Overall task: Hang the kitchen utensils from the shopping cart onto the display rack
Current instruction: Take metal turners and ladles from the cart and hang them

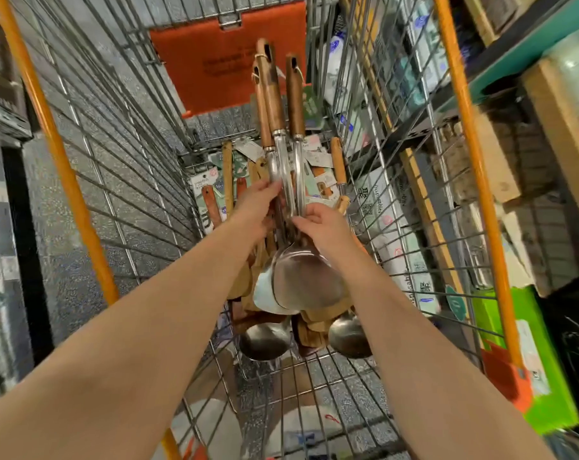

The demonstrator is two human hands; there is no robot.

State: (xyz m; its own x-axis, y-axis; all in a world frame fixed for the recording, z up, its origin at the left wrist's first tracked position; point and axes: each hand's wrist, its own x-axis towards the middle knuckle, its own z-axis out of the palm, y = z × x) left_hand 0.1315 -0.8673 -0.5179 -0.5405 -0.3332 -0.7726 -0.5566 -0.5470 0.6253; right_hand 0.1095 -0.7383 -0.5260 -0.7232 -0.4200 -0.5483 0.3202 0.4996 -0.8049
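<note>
1. Head view: three ladles [283, 151] bundled, held above the shopping cart [53, 144], bowls nearest, wooden handles pointing away.
2. Left grip [258, 204] and right grip [321, 227] both wrapped round the steel shafts.
3. Probably stiff, weighty together, slick on steel; safer taken by the wooden handles.
4. More utensils [264, 340] lying below on the cart floor.

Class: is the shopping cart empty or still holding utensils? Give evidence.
Not empty. Two ladles and wooden utensils lie on the cart floor beneath the bundle the left hand and right hand grip.
</note>
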